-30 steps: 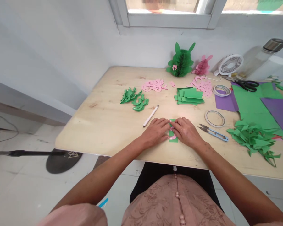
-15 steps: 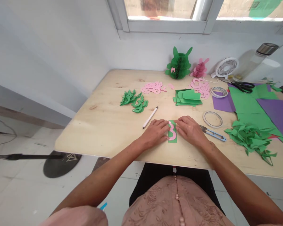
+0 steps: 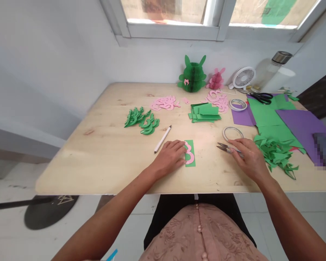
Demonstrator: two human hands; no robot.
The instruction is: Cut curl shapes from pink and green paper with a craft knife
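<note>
A green paper strip (image 3: 193,152) lies upright before me with a pink paper cut-out (image 3: 190,158) of two stacked curves on top. Flat on the table beside it rests my left hand (image 3: 168,156), fingers and thumb spread, their tips touching the cut-out's left edge. My right hand (image 3: 250,157) is closed around thread snips (image 3: 223,146), whose blades point left; its palm hides much of the handle. Just behind the snips lies a roll of tape (image 3: 225,135), partly covered by my fingers. A white pen (image 3: 162,139) lies left of the strip.
Green cut-outs (image 3: 149,125), pink cut-outs (image 3: 164,103) and green strips (image 3: 205,113) lie farther back. Green scraps (image 3: 277,152), black scissors (image 3: 260,98) and purple paper (image 3: 301,123) are at right. Paper bunnies (image 3: 195,78), a fan (image 3: 243,78) and a bottle (image 3: 270,72) stand by the wall.
My right hand has left the paper strip, moved right and taken hold of the thread snips. My left hand has stayed at the cut-out. The view has shifted right.
</note>
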